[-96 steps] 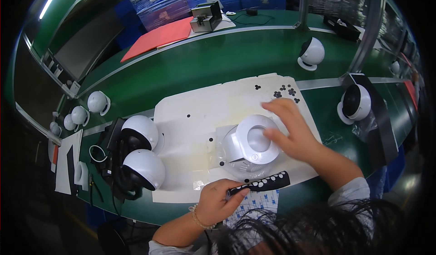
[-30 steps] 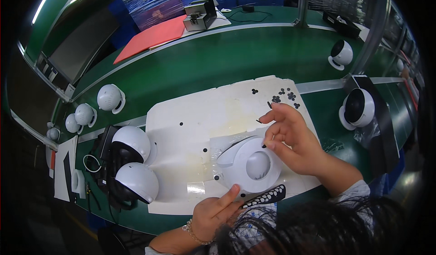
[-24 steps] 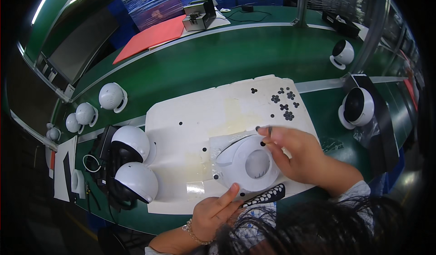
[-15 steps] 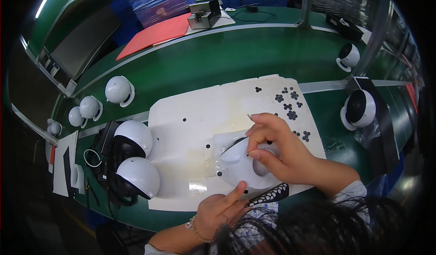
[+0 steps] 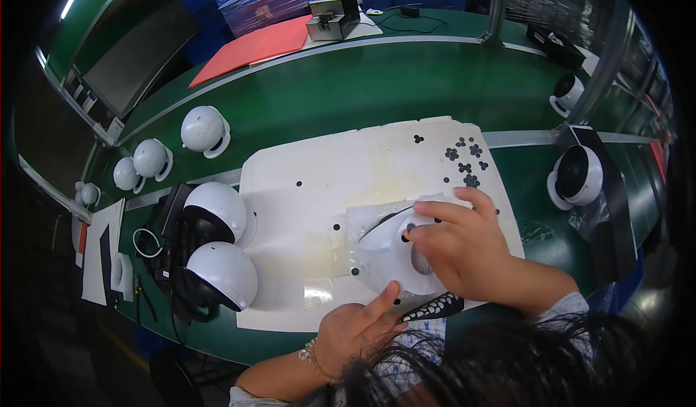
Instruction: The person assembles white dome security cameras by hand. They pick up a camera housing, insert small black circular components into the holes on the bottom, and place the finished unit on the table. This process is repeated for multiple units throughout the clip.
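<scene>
Presently, far left of both hands, a row of white domes (image 5: 204,130) stands further right on the green belt (image 5: 348,88) than three seconds ago. Nearer, left of the left hand, two black-fronted units (image 5: 230,275) sit by a dark cable tangle (image 5: 190,294), its strands hard to separate.

The left hand (image 5: 355,332) then gripped the black strip (image 5: 438,307); now its extended index finger rests against the near edge of the white unit (image 5: 384,255). The strip lies just right of that hand, one end hidden by the fingers, so whether they grasp it I cannot tell.

The white unit lies between the hands on clear film (image 5: 353,241), its right side covered by the right hand (image 5: 467,251). Lifted half a second ago, those fingertips are now lower, at a black dot (image 5: 407,234) on the unit's ring; I cannot tell whether they pinch it. Beyond that hand are dot clusters (image 5: 472,181); the nearest ones, visible then, are now mostly covered.

Right of the right hand, a black-faced unit (image 5: 582,175) stands whole; a farther unit (image 5: 568,93) is now partly behind a post (image 5: 605,59). Beyond, a dark box (image 5: 554,48) holds something pale, too blurred to identify.
</scene>
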{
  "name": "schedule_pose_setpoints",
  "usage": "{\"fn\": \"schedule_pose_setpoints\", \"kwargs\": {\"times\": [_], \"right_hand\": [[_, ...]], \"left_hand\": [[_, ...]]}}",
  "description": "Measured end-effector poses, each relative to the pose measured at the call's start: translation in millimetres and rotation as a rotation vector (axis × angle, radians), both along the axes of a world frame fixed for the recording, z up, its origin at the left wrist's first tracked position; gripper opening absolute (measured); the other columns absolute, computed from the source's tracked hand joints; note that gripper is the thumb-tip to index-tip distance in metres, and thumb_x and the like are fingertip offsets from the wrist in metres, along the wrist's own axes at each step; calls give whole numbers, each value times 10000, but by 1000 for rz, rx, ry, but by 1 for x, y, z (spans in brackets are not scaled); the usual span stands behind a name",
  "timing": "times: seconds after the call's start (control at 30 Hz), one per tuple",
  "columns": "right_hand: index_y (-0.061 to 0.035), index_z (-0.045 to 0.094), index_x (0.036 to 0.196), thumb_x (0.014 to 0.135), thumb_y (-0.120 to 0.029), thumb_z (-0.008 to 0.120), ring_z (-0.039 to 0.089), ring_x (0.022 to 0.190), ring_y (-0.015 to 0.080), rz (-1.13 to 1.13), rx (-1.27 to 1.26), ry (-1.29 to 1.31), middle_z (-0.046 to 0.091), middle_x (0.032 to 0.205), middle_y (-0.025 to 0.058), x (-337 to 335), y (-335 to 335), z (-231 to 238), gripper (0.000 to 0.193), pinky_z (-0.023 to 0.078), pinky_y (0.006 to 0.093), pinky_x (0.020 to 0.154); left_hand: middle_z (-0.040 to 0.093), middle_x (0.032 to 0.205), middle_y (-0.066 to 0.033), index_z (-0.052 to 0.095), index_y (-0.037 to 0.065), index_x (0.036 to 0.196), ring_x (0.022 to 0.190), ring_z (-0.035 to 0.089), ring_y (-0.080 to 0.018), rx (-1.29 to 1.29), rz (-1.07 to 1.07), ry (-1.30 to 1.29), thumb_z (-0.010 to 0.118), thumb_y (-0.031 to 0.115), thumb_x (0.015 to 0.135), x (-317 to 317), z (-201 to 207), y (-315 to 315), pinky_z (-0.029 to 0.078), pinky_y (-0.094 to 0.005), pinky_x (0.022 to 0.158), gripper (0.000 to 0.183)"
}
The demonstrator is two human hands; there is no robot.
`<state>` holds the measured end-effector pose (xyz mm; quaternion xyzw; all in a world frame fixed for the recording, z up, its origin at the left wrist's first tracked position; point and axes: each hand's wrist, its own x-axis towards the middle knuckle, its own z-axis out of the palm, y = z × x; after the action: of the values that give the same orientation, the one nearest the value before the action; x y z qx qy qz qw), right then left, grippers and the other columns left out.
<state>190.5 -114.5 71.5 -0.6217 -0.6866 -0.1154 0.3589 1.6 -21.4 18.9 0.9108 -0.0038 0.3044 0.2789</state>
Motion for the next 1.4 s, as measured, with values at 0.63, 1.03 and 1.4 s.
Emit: {"fn": "schedule_pose_setpoints", "kwargs": {"times": [0.63,1.03,1.4], "right_hand": [[-140,621,821,788,-180,611,166,1299,376,72,-168,398,347,1350,140,-10,-32,-30,53,134,463,1012],[-209,603,1052,716,-314,673,393,1168,204,-164,-10,-183,525,1187,-6,-24,-57,-36,359,158,430,954],[-188,616,941,679,-219,706,522,919,108,82,-77,186,593,809,-89,-38,-47,-32,278,245,307,754]], "left_hand": [[545,1156,-187,542,22,673,432,481,-162,37,40,-160,687,82,691,4,-9,-4,406,-257,424,158],[571,1120,-159,507,32,635,492,488,-178,67,96,-191,685,88,687,8,-10,-3,413,-269,465,194],[554,1091,-152,546,33,714,577,508,-177,-140,26,-274,679,113,721,2,-17,-13,427,-271,500,156]]}}
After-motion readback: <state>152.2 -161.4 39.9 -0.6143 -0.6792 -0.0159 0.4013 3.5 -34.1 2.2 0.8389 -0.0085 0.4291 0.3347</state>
